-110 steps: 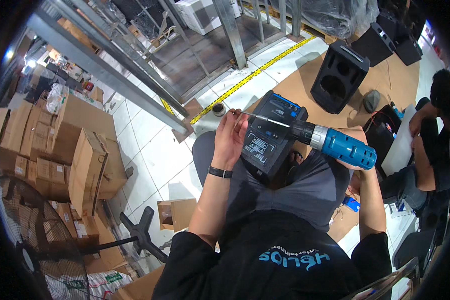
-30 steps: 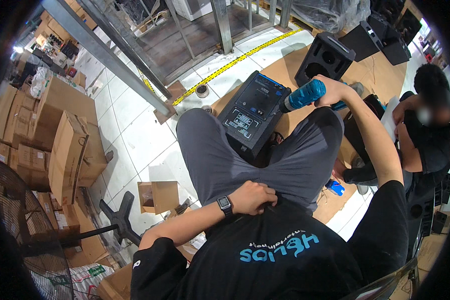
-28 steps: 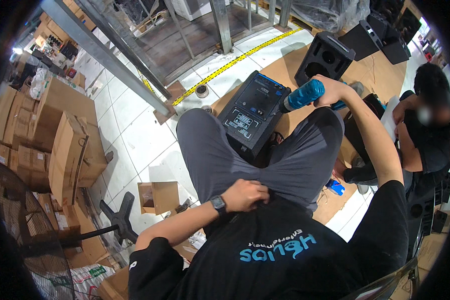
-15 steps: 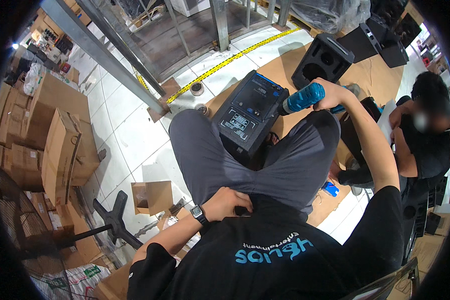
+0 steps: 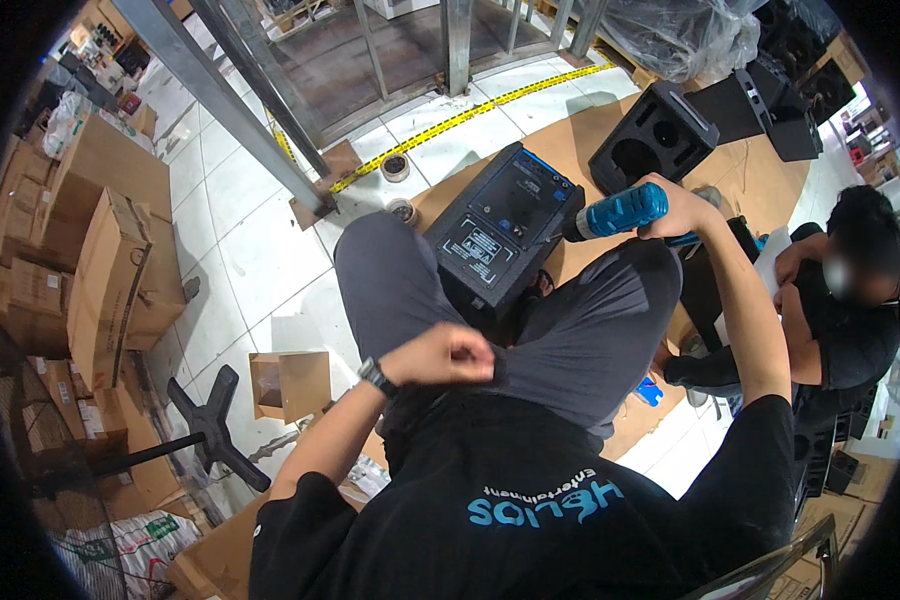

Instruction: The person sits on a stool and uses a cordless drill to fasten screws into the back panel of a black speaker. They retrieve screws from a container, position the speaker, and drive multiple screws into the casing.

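Observation:
Across my lap from the far side, a black speaker cabinet (image 5: 467,255) lies between my knees with its control panel facing up. My right hand (image 5: 678,210) grips a teal cordless drill (image 5: 625,210). The drill points left, its bit end at the cabinet's right edge; whether it touches a screw cannot be made out. My left hand (image 5: 438,354) hovers over my lap, fingers curled in and slightly blurred; whatever they hold, if anything, is hidden. It is apart from the cabinet.
Two small round tubs (image 5: 396,168) (image 5: 402,211) stand left of the cabinet. An open speaker shell (image 5: 653,140) lies on cardboard at the far right. A co-worker (image 5: 840,300) sits at right. Cartons (image 5: 110,290) and a fan base (image 5: 210,430) are on the left.
My left hand has lifted from my waist and moved up and slightly left over my lap. The drill stays at the cabinet's right edge in my right hand. The view has shifted slightly.

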### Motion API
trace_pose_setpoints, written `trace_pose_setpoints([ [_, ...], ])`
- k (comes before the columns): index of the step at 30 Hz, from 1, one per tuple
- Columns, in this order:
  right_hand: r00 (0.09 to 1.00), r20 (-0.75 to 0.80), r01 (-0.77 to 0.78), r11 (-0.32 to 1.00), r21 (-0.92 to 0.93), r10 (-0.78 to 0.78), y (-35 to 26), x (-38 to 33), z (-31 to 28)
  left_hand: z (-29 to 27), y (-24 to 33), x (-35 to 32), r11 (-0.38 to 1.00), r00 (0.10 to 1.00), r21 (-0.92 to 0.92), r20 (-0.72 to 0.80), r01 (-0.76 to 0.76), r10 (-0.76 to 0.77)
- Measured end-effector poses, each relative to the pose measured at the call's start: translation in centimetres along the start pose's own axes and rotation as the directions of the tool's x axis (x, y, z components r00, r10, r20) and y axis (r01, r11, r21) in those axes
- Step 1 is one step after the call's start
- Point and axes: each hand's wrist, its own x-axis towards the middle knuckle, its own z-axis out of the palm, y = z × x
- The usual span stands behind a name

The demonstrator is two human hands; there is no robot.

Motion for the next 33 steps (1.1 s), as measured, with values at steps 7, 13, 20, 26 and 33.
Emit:
trace_pose_setpoints([
  [7,0.999,-0.042,0.031,0.999,-0.034,-0.032,0.2,0.4,0.0,-5.0,-2.3,13.3,0.891,0.778,0.454,-0.561,0.004,0.282],
  [13,1.000,0.006,-0.021,0.999,-0.048,0.021,0.0,0.6,-0.7,-4.1,-4.9,19.7,0.772,0.757,0.602,-0.597,0.204,0.266],
  [20,0.998,-0.015,0.053,0.990,-0.131,-0.055,0.4,1.9,-0.9,-3.3,-5.1,20.7,0.746,0.720,0.626,-0.624,0.228,0.303],
  [26,0.996,0.076,0.064,0.976,-0.209,-0.049,-1.4,5.0,-1.4,-3.0,-5.4,20.8,0.779,0.692,0.582,-0.662,0.232,0.288],
  [33,0.939,0.136,-0.270,0.921,-0.281,0.317,-5.0,9.1,-1.1,-2.8,-6.8,21.1,0.765,0.626,0.621,-0.668,0.172,0.402],
])
